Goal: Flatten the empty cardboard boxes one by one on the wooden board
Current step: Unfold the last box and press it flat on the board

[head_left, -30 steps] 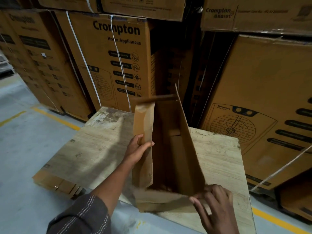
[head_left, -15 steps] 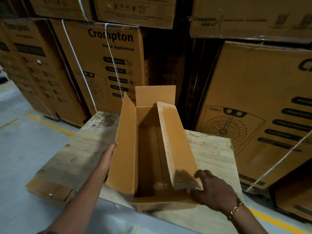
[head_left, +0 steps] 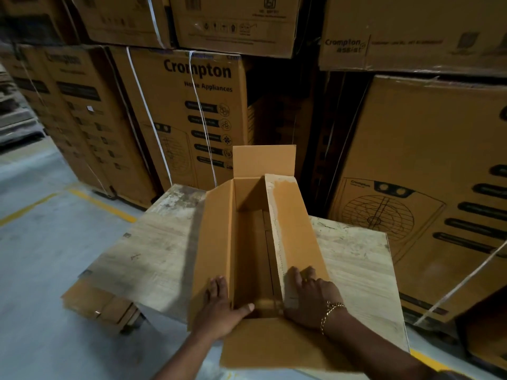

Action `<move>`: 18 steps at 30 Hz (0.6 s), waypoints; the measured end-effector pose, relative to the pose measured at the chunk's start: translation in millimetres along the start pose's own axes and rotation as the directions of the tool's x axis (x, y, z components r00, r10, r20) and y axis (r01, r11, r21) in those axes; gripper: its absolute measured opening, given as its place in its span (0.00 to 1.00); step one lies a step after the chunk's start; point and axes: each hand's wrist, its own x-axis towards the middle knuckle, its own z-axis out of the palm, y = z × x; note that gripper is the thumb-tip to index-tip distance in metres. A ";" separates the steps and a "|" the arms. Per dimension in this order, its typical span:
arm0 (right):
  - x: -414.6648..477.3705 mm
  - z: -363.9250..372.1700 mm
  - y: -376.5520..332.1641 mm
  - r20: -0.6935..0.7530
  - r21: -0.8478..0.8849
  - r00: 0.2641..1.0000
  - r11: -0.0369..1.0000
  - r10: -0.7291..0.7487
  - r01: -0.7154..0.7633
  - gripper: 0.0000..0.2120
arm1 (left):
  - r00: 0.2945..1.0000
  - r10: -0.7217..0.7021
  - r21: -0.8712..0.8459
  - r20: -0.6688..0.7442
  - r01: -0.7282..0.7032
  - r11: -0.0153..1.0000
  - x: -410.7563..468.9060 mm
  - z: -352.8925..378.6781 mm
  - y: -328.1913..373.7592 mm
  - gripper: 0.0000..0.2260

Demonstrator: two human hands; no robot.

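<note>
An empty brown cardboard box stands upright and open on the wooden board, its four top flaps spread. The near flap hangs toward me over the board's front edge. My left hand grips the near end of the box's left wall, thumb inside and fingers on the left flap. My right hand, with a gold bracelet at the wrist, rests palm down on the near end of the right flap. The inside of the box is bare.
Tall stacks of strapped Crompton cartons stand close behind and to the right of the board. Flat cardboard pieces stick out under the board's left front corner. Grey floor with yellow lines lies to the left.
The box turned from lying on its side to standing open with flaps spread. Both hands slid to its near end, the left now gripping the left wall, the right on the right flap.
</note>
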 end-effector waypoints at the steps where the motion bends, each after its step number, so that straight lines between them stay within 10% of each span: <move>1: -1.8 2.0 1.5 -0.039 -0.005 0.999 1.000 -0.012 0.012 0.49 | 1.000 0.002 -0.024 -0.010 -0.002 1.000 -0.4 6.3 1.1 0.52; 8: -35.8 18.0 74.0 -0.328 0.673 0.878 0.739 0.349 -0.042 0.28 | 0.977 0.180 0.168 -0.112 -0.160 0.973 -13.6 16.0 -12.1 0.48; 13: -34.5 68.4 103.5 0.234 0.972 0.818 -0.109 0.525 -0.209 0.23 | 0.966 0.239 0.231 -0.096 -0.212 0.950 -21.4 14.4 -13.3 0.59; 18: -21.2 68.3 76.5 0.363 0.919 0.900 -0.252 0.241 -0.303 0.42 | 0.967 0.241 0.279 -0.080 -0.210 0.937 -22.6 10.9 -7.3 0.58</move>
